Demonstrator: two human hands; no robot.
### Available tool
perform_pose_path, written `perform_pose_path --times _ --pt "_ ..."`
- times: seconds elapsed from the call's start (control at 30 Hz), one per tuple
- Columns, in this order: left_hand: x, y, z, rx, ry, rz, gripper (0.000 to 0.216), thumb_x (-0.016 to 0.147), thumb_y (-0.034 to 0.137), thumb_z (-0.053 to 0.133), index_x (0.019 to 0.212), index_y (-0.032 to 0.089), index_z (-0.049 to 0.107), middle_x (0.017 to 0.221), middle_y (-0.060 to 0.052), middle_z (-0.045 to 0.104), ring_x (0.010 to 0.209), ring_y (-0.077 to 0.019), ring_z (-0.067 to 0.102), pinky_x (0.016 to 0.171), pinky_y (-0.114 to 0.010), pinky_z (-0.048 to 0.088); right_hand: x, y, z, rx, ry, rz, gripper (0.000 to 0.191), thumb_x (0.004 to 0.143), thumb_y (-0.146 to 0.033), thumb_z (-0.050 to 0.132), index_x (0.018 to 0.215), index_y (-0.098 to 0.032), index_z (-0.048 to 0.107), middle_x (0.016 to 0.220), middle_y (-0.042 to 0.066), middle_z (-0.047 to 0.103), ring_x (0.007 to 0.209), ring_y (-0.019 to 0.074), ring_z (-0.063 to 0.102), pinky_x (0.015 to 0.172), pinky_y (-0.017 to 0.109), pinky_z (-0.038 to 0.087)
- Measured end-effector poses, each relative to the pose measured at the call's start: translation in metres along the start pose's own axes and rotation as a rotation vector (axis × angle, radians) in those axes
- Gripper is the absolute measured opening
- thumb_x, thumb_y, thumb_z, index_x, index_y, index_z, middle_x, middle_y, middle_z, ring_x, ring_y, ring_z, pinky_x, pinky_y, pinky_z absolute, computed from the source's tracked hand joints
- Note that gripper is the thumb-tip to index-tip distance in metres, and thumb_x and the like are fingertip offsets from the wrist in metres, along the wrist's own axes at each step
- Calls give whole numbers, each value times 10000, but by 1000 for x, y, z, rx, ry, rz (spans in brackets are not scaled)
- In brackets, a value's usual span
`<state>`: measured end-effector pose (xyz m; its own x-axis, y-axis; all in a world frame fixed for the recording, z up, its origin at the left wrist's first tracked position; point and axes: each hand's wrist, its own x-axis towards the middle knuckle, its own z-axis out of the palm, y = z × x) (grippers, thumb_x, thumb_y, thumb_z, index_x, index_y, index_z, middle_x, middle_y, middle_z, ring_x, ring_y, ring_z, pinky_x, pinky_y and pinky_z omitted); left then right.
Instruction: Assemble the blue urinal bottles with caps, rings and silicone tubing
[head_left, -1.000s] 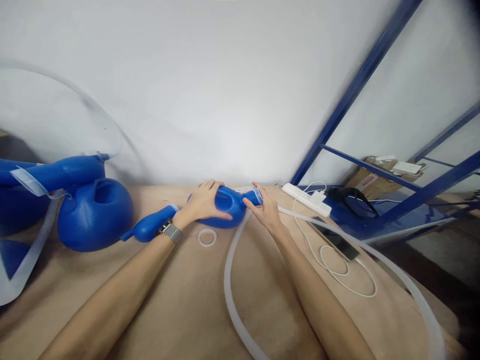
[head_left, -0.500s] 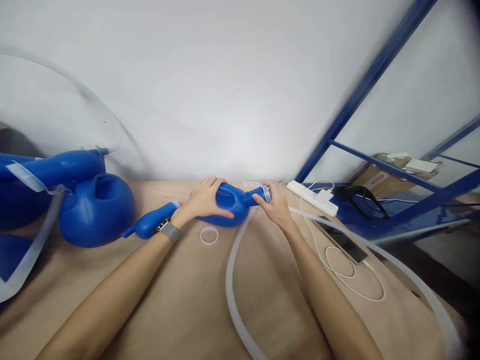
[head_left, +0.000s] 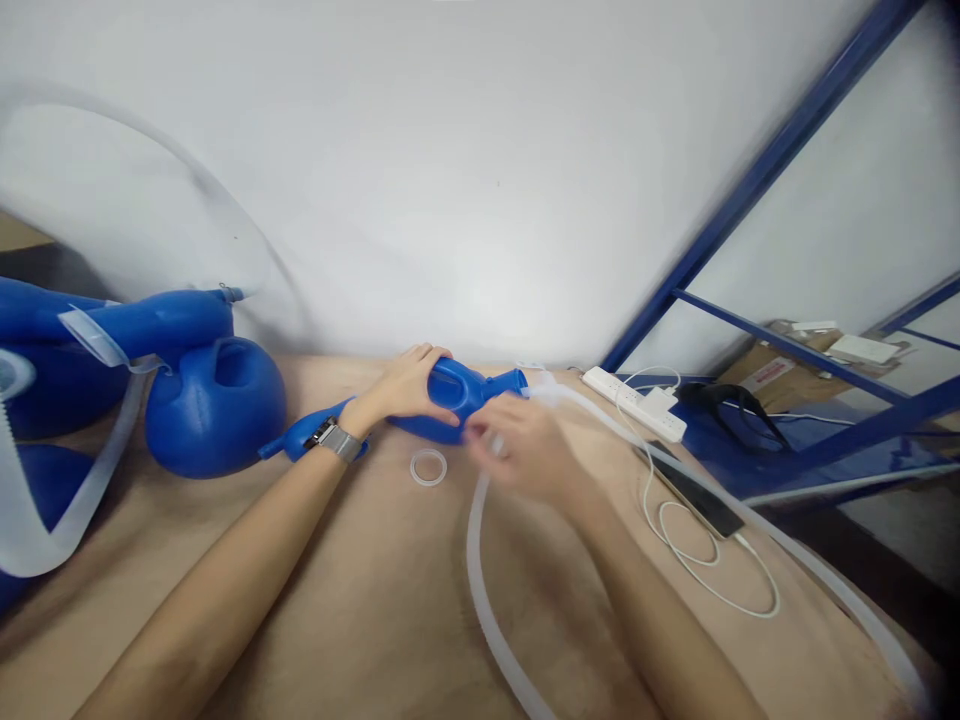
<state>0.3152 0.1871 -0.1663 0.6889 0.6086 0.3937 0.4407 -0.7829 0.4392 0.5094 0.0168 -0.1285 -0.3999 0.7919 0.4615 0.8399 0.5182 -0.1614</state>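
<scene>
My left hand (head_left: 405, 388) grips the blue container (head_left: 457, 392) lying on the counter (head_left: 375, 600) by the wall. My right hand (head_left: 517, 450) is blurred beside the clear tube (head_left: 480, 580); I cannot tell its grip.

right hand (head_left: 517, 450): motion-blurred; its fingers cannot be told apart, nor whether they grip the clear tube (head_left: 480, 570)
blue container (head_left: 457, 392): near side covered by both hands; lower body hidden
clear tube: runs out of the bottom edge; its end near the spout is lost in blur
blue jugs (head_left: 214, 405): those at far left cut by the left edge
blue rack (head_left: 787, 350): cut by the right and top edges
cardboard box (head_left: 765, 375): label too small to read
</scene>
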Motion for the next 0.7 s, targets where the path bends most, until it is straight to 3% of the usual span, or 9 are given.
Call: perform_pose_path --times 0.03,0.1,0.2,0.27,0.33,0.43,0.53,0.63,0.7 --pt "-1 -2 -3 -10 -6 2 1037 548 759 893 1356 198 565 1351 -152 620 1244 -399 586 1086 -521 478 0 -14 16 12 -119 -1 203 1039 -370 592 1044 -230 740 993 84 751 934 273 678 869 443 556" --pt "-2 -7 -9 -43 -20 -5 1006 555 767 884 1328 205 568 1347 -146 626 1252 -392 587 1081 -502 483 -1 -31 50 -21 -307 -30 352 1009 -442 681 1251 -188 711 1244 153 719 1121 342 655 924 511 571" --pt "-4 -12 -19 -85 -24 -54 943 568 771 871 1271 216 577 1311 -128 650 1217 -375 609 1054 -485 497 -4 -32 86 16 -418 -8 325 1039 -351 659 1331 -212 677 1326 157 677 1213 334 616 983 531 575" --pt "-5 -15 -24 -94 -28 -92 900 569 761 870 1231 221 587 1260 -115 670 1170 -367 625 1024 -481 508 -5 -23 87 36 -425 5 229 1038 -276 656 1251 -215 710 1276 142 686 1202 311 618 1001 502 578" --pt "-6 -17 -29 -106 -35 -124 874 564 748 872 1204 221 594 1229 -106 679 1136 -359 634 992 -470 518 -3 -13 70 107 -419 13 202 1026 -244 669 1218 -222 727 1264 124 690 1179 284 637 1021 470 574" --pt "-7 -16 -33 -122 -40 -159 874 553 735 874 1199 217 594 1222 -101 678 1122 -351 638 963 -454 523 2 1 25 406 -335 115 257 1062 -363 618 1279 -274 724 1267 75 720 1113 230 691 982 406 594" --pt "-7 -13 -35 -129 -47 -178 866 543 716 881 1186 211 595 1198 -96 679 1105 -346 642 957 -451 519 7 19 -12 580 -47 303 324 1024 -487 639 1247 -280 748 1226 64 756 1057 226 716 845 354 619" --pt "-8 -10 -37 -137 -62 -189 855 542 693 891 1181 209 595 1183 -93 678 1091 -345 642 954 -449 514 5 44 -23 536 237 429 398 965 -527 689 1265 -272 748 1331 97 720 1156 264 701 851 378 630" --pt "-9 -10 -37 -133 -62 -192 838 550 690 890 1174 213 597 1181 -90 677 1086 -343 643 938 -443 513 2 58 -20 468 269 450 432 969 -524 676 1312 -267 730 1391 117 688 1237 290 678 916 425 633"
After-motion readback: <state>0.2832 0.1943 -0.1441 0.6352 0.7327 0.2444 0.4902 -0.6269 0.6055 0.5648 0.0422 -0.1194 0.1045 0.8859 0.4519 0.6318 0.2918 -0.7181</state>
